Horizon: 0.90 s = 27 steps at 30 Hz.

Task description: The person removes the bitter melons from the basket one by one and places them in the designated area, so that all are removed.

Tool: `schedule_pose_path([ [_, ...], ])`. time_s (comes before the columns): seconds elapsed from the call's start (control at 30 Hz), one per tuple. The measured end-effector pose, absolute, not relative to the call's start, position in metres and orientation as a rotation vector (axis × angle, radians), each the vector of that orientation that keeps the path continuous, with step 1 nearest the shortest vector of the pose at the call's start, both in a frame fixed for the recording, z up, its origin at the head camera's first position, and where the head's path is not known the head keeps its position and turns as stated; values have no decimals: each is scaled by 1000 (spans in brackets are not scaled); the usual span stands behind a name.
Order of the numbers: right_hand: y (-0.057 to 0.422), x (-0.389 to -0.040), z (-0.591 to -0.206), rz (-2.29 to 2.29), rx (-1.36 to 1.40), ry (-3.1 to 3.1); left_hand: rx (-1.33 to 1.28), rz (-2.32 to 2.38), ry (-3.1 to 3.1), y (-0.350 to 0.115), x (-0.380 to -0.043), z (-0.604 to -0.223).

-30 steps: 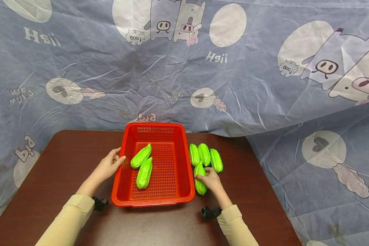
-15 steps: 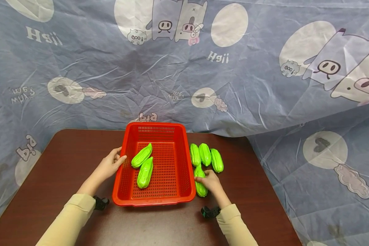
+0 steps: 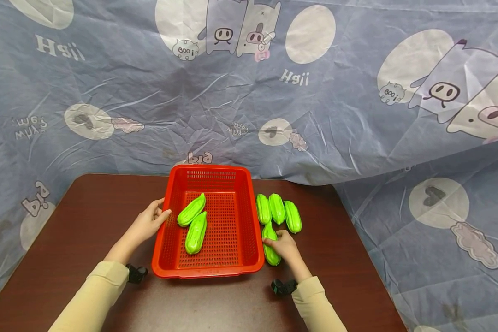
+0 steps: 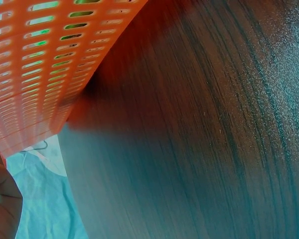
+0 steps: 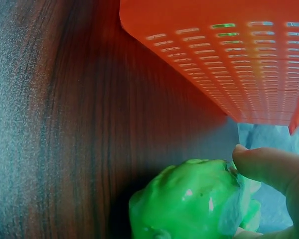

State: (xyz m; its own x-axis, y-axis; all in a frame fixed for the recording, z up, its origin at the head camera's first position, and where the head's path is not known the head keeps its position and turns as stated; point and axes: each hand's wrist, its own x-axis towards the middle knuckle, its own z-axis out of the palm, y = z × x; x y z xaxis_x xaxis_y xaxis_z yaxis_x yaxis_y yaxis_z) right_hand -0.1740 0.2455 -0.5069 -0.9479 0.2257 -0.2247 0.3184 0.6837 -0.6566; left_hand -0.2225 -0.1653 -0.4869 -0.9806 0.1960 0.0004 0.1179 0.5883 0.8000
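Observation:
A red plastic basket with slotted walls stands on the table. My left hand grips its left rim, thumb on top and fingers at the outer side. Two bright green, ridged gourds lie inside the basket's left half. To the right of the basket, my right hand holds another green gourd between thumb and fingers. In the right wrist view, this glossy gourd is close over the tabletop, with the thumb at its side and the other fingers mostly hidden.
Three more green gourds lie side by side behind the right hand, next to the basket's right wall. The dark brown wooden table backs onto a hanging blue-grey cloth with cartoon prints. A black wrist camera sits on the right wrist.
The gourd in the right hand has shifted slightly toward the front of the table, its tip drawing back from the gourds behind. The left hand and basket hold their places.

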Motion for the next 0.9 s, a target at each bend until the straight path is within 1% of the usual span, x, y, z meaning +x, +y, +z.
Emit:
schedule_pose_path([
  [0.27,243,-173,-494,-1112,440,2754,254,1368,2702,-166,-222,-486],
  [0.57,235,-185,-447,-1149,397,2826,244,1354,2695,-166,-224,-486],
  [0.73,218,-192,-418,-1204,310,2873,250,1358,2693,-166,-224,-486],
  [0.9,188,-198,-399,-1280,192,2838,255,1354,2701,-166,-223,-487],
])
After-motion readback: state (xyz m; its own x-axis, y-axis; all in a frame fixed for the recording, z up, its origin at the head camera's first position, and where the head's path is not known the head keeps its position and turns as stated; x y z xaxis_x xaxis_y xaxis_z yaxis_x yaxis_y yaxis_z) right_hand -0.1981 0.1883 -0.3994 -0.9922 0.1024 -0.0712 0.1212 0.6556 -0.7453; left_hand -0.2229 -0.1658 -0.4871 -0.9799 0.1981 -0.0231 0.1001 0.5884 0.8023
